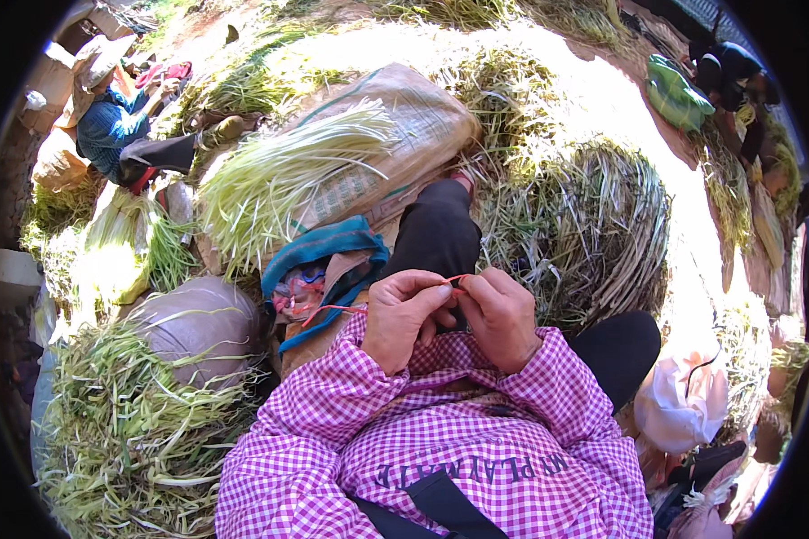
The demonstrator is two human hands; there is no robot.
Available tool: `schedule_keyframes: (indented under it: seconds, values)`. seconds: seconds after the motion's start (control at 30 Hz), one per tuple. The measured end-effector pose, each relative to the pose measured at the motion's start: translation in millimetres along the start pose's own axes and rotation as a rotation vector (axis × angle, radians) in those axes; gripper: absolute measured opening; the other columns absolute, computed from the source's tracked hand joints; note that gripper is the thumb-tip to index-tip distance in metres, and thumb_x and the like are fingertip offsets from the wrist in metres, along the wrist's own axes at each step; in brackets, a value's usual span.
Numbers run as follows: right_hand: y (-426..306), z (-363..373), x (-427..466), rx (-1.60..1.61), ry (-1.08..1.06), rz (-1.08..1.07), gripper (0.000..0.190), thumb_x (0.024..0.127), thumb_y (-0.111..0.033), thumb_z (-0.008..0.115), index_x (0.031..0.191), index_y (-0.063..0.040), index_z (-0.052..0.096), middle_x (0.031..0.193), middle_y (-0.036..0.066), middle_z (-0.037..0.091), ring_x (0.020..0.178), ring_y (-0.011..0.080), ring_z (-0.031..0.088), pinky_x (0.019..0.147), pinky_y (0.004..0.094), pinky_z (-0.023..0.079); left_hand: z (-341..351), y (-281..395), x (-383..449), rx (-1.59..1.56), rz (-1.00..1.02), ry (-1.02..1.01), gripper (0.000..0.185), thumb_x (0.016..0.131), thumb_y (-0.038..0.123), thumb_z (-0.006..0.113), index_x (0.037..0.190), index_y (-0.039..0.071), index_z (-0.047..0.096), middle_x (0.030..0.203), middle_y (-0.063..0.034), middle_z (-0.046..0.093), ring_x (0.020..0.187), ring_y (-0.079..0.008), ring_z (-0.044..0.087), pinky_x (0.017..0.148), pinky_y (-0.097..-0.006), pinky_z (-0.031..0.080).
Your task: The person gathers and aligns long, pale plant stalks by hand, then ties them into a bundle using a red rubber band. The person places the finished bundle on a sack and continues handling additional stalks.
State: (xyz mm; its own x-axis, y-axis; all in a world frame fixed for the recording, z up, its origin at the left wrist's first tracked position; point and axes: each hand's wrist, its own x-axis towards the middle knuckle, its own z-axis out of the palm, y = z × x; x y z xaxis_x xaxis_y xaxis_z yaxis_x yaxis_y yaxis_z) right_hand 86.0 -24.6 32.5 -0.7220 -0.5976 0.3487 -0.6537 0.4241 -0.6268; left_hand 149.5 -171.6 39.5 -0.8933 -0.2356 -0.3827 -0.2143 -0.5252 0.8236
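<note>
My left hand point(404, 320) and my right hand point(500, 316) are close together above my lap, each pinching a thin red string point(456, 277) between thumb and fingers. A length of the same colour shows beside my left sleeve. To the left lies a teal-rimmed bag point(323, 246), its mouth showing red strings and plastic. Beyond it, a bundle of pale green stalks with long leaves point(296, 162) rests on a woven plastic sack point(425, 114). Whether the string is knotted cannot be told.
A heap of cut leaves point(135, 424) and a grey rounded bundle point(202, 330) lie at left. Piled stalks point(580, 229) stand at right, with a white plastic bag point(681, 397) nearer me. One person point(111, 128) sits upper left; another point(731, 74) is upper right.
</note>
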Motion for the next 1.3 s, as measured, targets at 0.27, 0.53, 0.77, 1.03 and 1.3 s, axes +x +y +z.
schedule_keyframes:
  seconds: [0.27, 0.53, 0.77, 1.03, 1.3]
  values:
    - [1.9, 3.8, 1.4, 0.314, 0.128, 0.023, 0.038, 0.077, 0.005, 0.063, 0.114, -0.001, 0.062, 0.103, 0.017, 0.063, 0.091, 0.0308, 0.063, 0.077, 0.0354, 0.052, 2.2, -7.6, 0.3, 0.116, 0.336, 0.092, 0.006, 0.085, -0.001, 0.065, 0.091, 0.001, 0.065, 0.083, -0.0078, 0.066, 0.060, -0.0054, 0.059, 0.044, -0.0162, 0.043]
    - [5.9, 5.2, -0.1, 0.335, 0.099, 0.015, 0.031, 0.082, 0.008, 0.059, 0.112, 0.000, 0.062, 0.115, 0.016, 0.061, 0.102, 0.0259, 0.063, 0.085, 0.0314, 0.051, 3.1, -12.1, 2.2, 0.027, 0.344, 0.067, 0.005, 0.083, -0.006, 0.064, 0.083, -0.002, 0.062, 0.099, -0.0097, 0.057, 0.070, -0.0124, 0.065, 0.047, -0.0195, 0.049]
    - [7.7, 13.4, 1.2, 0.371, 0.125, -0.010, 0.032, 0.081, 0.006, 0.061, 0.113, 0.000, 0.061, 0.118, 0.018, 0.060, 0.106, 0.0304, 0.061, 0.088, 0.0344, 0.050, -0.7, -17.7, 7.5, -0.023, 0.408, 0.101, 0.009, 0.079, -0.008, 0.067, 0.078, -0.002, 0.060, 0.096, -0.0080, 0.057, 0.068, -0.0128, 0.062, 0.057, -0.0227, 0.053]
    - [6.0, 13.6, 1.5, 0.172, 0.150, -0.083, 0.035, 0.079, 0.005, 0.063, 0.113, 0.001, 0.061, 0.111, 0.018, 0.062, 0.097, 0.0309, 0.063, 0.082, 0.0349, 0.052, -2.3, -21.6, 9.0, 0.444, 0.830, 0.155, 0.011, 0.077, -0.008, 0.069, 0.079, 0.000, 0.062, 0.090, -0.0058, 0.059, 0.073, -0.0104, 0.058, 0.061, -0.0206, 0.046]
    - [14.2, 5.2, 5.6, -0.067, 0.217, -0.184, 0.024, 0.076, 0.006, 0.067, 0.099, 0.002, 0.064, 0.086, 0.013, 0.062, 0.074, 0.0250, 0.062, 0.062, 0.0316, 0.050, -3.6, -19.5, 9.7, 0.640, 0.791, 0.026, 0.011, 0.076, -0.009, 0.067, 0.080, -0.001, 0.061, 0.087, -0.0075, 0.059, 0.068, -0.0121, 0.057, 0.056, -0.0232, 0.044]
